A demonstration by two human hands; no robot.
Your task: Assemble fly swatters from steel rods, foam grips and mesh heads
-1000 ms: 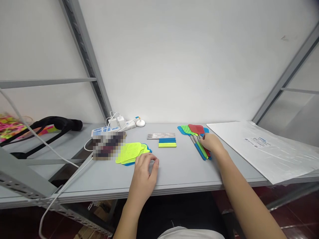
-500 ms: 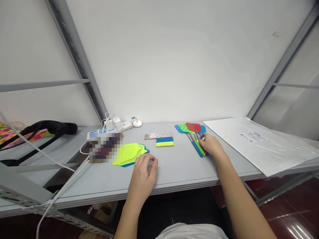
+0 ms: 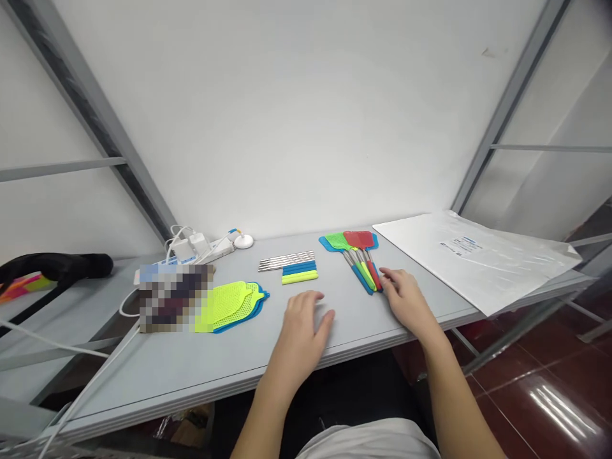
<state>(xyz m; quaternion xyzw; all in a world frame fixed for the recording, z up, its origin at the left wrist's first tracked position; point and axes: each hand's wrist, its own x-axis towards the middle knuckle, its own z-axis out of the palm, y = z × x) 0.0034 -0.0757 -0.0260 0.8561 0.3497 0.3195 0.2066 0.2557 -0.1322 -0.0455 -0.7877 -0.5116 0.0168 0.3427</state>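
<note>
Assembled fly swatters (image 3: 359,240) lie overlapped at the right of the table, with red, green and blue heads and colored handles. Right beside the red handle (image 3: 373,275) is my right hand (image 3: 405,298), its thumb and fingers apart; whether a fingertip touches the handle I cannot tell. Over the table's front middle, my left hand (image 3: 302,325) is open and holds nothing. Loose yellow swatter heads (image 3: 227,303) rest on blue ones to its left. Farther back are metal rods (image 3: 287,260), with blue handle grips (image 3: 299,268) and yellow handle grips (image 3: 299,277) in front.
A white package (image 3: 444,255) with a label covers the table's right end. At the back left are a power strip (image 3: 220,250) with plugged chargers and a round white device (image 3: 243,241). A blurred-out item (image 3: 174,299) lies at the left, near a black curved frame (image 3: 79,264).
My right hand has drawn back from among the swatter handles, and its fingers have spread. My left hand has opened wider and shifted slightly right. The camera view has turned to the right.
</note>
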